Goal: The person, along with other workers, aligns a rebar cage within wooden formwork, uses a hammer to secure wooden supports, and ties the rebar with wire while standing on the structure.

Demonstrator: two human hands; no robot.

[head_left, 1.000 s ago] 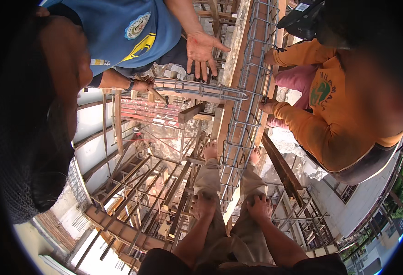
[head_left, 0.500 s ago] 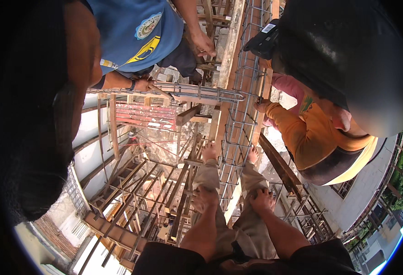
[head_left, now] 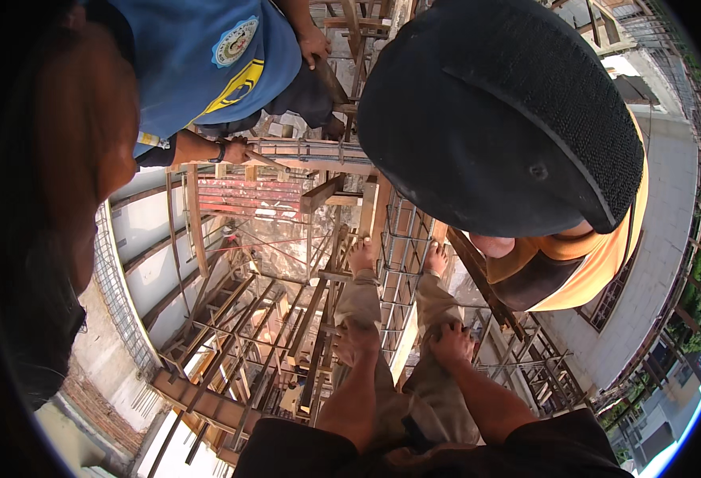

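My left hand (head_left: 356, 342) rests on my left knee, its fingers draped over the khaki trouser leg (head_left: 358, 304). On the other knee lies my right hand (head_left: 451, 345), with fingers spread. Neither holds anything. Between my legs runs a long rebar cage (head_left: 400, 263) of grey bars and stirrups, set in a wooden beam form. My bare feet stand on either side of it, the left foot (head_left: 361, 256) and the right foot (head_left: 436, 256). Part of the cage farther ahead is hidden behind a co-worker's black cap (head_left: 494, 119).
A co-worker in a blue shirt (head_left: 199, 64) at left grips a thin stick-like tool (head_left: 267, 159) beside a side rebar cage (head_left: 310, 150). At right bends a person in an orange and black top (head_left: 573, 267). Timber scaffolding (head_left: 239, 342) drops away below; a grey block wall (head_left: 661, 207) stands right.
The capped co-worker's head has moved left over the rebar, hiding that person's hands. The blue-shirted co-worker has shifted slightly left, with the far hand now at a timber piece. My hands stay put.
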